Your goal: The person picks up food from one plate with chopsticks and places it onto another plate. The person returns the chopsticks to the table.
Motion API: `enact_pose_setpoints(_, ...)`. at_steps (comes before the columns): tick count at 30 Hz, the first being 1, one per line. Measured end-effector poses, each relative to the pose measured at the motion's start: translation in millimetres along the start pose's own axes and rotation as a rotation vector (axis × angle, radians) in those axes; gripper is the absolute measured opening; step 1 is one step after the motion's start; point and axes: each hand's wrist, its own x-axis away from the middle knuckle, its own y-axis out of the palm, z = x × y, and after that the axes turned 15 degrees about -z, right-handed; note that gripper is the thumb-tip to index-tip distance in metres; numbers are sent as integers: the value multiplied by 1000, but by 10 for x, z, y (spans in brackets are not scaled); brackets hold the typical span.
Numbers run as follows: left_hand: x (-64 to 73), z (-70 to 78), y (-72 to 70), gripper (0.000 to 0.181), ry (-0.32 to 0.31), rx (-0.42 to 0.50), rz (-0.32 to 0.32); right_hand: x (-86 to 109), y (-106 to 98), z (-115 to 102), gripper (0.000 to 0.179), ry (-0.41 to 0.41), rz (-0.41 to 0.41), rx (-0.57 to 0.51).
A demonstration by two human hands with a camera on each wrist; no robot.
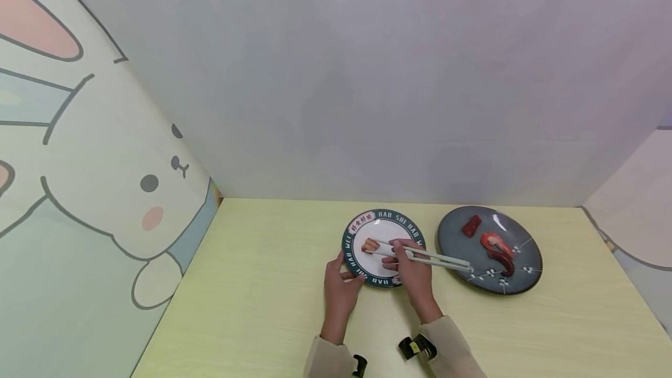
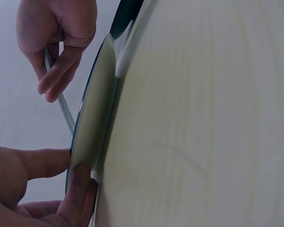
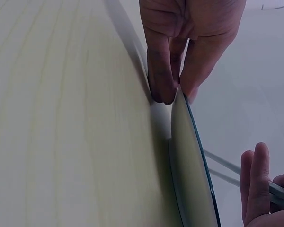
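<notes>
My left hand (image 1: 341, 290) pinches the near left rim of a small white plate (image 1: 385, 229) with a dark green lettered border. In the left wrist view, the thumb is above that rim and fingers (image 2: 78, 198) curl beneath it. Over the plate, my right hand (image 1: 415, 270) holds a pair of pale chopsticks (image 1: 441, 260), pointing left. Their tips are at a small reddish-brown and cream food piece (image 1: 370, 245) on the plate's left side; whether it is lifted I cannot tell. The right wrist view shows the chopsticks (image 3: 222, 163) above the plate's edge.
To the right stands a larger dark grey plate (image 1: 457, 238) with white blossoms. It carries a dark red chunk (image 1: 471, 225), a pink-orange shrimp-like piece (image 1: 496, 244) and a dark red curved piece (image 1: 503, 262). A grey wall (image 1: 367, 104) rises behind the pale wooden table (image 1: 252, 296).
</notes>
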Motion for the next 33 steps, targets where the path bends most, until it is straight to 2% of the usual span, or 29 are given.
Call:
enact_pose_setpoints(19, 12, 2, -1, 73, 0, 9, -1, 25, 0, -31, 25, 11, -20, 80)
enact_pose_setpoints(33, 10, 3, -8, 74, 10, 16, -3, -47, 74, 32, 24, -74, -24, 78)
